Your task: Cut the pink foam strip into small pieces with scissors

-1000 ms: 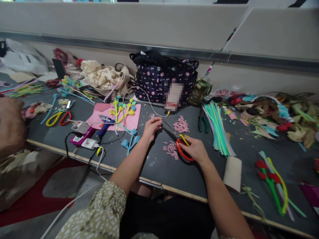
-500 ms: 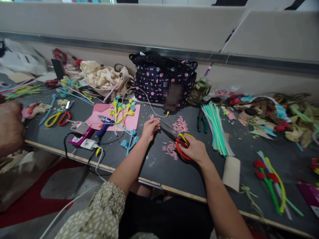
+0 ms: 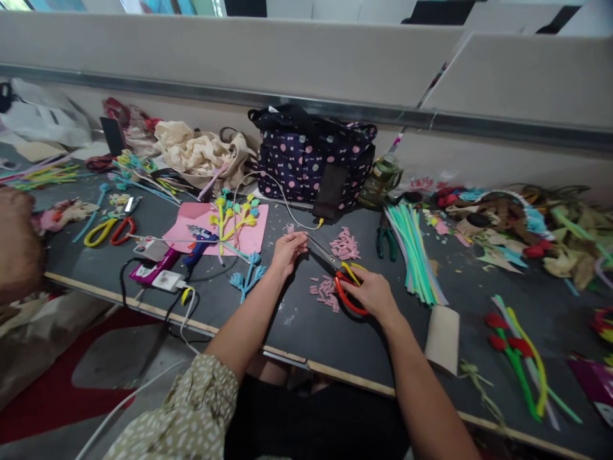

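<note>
Pink scrap heaps (image 3: 345,244): two; scissors (image 3: 347,287): two.

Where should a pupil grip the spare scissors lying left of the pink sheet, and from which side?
By the yellow and red handle loops, from the table's near edge: the scissors lie flat, loops nearest that edge, blades pointing away.

The scissors (image 3: 342,281) are reaching from the right hand (image 3: 371,295) fingers toward the left hand (image 3: 287,250) fingers, over the table (image 3: 335,332). Scraps (image 3: 325,294) are lying between both sets of fingers. A bag (image 3: 311,160) is standing behind them. Pliers (image 3: 384,235) are lying right of the right fingers, and a glue gun (image 3: 201,239) left of the left fingers.
</note>
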`<state>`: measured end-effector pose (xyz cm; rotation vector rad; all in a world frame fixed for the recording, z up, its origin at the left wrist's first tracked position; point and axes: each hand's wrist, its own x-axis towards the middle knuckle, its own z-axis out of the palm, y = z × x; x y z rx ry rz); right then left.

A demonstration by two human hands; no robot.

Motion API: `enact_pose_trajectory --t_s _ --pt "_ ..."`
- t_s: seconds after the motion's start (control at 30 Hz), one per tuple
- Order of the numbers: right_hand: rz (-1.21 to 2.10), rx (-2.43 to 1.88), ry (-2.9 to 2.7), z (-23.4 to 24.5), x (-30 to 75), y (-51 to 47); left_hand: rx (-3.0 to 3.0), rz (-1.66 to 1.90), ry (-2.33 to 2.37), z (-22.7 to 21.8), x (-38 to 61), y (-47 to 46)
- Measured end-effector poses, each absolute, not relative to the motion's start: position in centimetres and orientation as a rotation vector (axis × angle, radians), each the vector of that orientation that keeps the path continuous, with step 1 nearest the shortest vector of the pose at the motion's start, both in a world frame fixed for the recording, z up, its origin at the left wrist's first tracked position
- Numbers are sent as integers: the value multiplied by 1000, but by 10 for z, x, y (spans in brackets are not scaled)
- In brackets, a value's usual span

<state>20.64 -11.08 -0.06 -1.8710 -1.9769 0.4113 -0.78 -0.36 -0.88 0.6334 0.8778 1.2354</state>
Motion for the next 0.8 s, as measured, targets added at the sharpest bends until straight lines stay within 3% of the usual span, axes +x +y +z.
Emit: enact_pose_trajectory --t_s 0.2,0.8 --pt "499 -1776 -1993 3 207 -111 634 1232 878 -10 -8 -4" --pt "206 -1958 -1951 3 209 -112 608 1225 828 -8 -11 -5"
